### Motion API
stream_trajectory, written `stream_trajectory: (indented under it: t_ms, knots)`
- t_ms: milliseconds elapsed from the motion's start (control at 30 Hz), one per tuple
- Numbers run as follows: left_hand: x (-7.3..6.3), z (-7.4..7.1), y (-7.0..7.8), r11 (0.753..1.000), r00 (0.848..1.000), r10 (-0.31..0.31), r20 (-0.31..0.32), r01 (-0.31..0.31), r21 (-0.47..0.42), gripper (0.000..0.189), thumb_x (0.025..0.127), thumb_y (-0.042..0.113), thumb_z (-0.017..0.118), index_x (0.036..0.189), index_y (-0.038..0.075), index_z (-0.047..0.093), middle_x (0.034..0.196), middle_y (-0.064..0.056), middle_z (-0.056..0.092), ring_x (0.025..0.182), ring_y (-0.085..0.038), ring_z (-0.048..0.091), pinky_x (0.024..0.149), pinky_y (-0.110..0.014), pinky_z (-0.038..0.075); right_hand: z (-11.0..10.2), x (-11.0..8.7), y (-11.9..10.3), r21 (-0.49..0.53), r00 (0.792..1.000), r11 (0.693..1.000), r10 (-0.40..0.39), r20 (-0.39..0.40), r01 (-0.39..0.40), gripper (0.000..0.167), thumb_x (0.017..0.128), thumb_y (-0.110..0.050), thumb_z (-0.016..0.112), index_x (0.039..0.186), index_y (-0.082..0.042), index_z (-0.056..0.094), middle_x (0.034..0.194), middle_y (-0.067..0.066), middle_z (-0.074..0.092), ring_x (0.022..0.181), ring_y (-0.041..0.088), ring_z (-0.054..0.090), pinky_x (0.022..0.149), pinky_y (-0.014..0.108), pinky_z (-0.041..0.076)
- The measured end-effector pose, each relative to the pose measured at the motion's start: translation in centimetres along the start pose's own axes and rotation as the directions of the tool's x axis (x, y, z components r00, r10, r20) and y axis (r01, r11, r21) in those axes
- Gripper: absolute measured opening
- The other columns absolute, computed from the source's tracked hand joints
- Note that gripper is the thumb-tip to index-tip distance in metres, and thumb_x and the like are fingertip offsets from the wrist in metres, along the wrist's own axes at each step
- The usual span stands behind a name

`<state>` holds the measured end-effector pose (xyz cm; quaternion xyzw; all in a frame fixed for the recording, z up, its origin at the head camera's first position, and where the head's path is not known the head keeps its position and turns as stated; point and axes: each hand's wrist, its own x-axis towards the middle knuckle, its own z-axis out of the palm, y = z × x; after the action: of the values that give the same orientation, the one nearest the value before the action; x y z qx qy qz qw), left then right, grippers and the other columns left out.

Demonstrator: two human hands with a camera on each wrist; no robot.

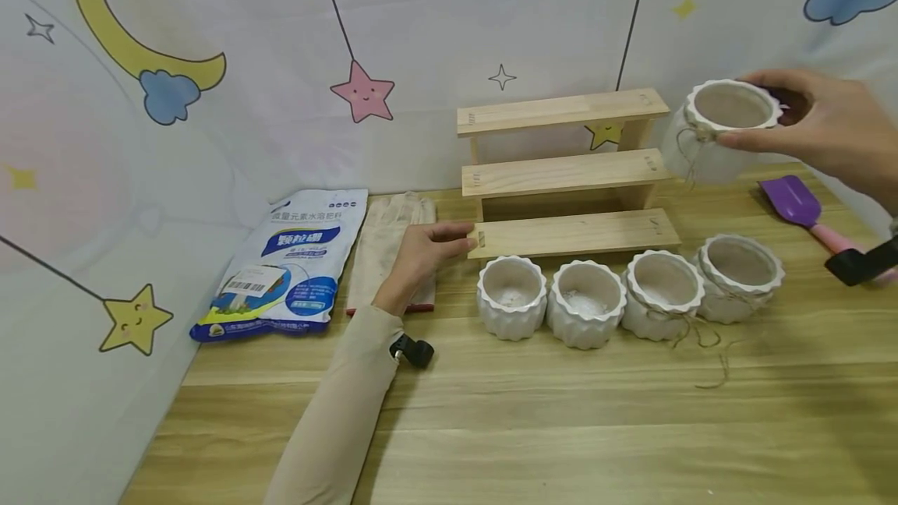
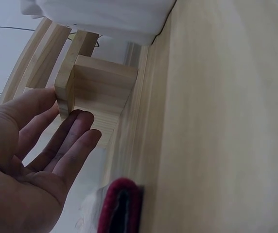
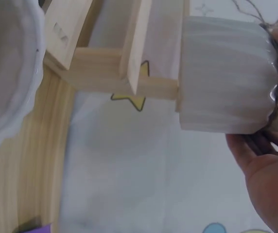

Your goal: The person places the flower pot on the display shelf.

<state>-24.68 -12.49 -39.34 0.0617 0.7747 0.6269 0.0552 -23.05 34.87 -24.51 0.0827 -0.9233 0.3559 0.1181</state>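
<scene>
My right hand grips a white ceramic flower pot by its scalloped rim, with twine tied round its neck. The pot is held in the air at the right end of a three-step wooden plant stand. In the right wrist view the pot appears beside the top board. My left hand holds the left end of the lowest board; in the left wrist view its fingers lie on both sides of the board end.
Several white pots stand in a row before the stand, among them a leftmost pot and a rightmost twine-tied pot. A fertilizer bag and cloth gloves lie left. A purple trowel lies right. A printed cloth hangs behind.
</scene>
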Motion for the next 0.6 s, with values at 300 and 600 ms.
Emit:
stream_trajectory:
  t_ms: [300,600]
  knots:
    - [0.1,0.0,-0.3,1.0,1.0,-0.003,-0.005,0.003,0.0,0.03,0.093,0.012,0.085,0.122,0.006,0.081,0.118,-0.007,0.079,0.101,-0.018,0.075,0.09,-0.03,0.058,1.4,2.2,-1.6,0.051,0.999,0.998,-0.028,0.041,0.026,0.076,0.09,-0.027,0.089,0.156,-0.015,0.053,0.118,-0.008,0.061,0.098,0.007,0.057,0.077,0.014,0.039]
    - [0.1,0.0,-0.3,1.0,1.0,0.01,-0.007,-0.01,-0.017,0.03,0.093,0.012,0.085,0.123,0.006,0.08,0.119,-0.007,0.078,0.112,-0.019,0.071,0.093,-0.028,0.056,2.3,4.3,-3.4,0.069,0.996,0.997,-0.043,0.074,0.037,0.074,0.092,-0.033,0.086,0.157,-0.021,0.053,0.124,-0.008,0.061,0.104,0.007,0.057,0.081,0.019,0.038]
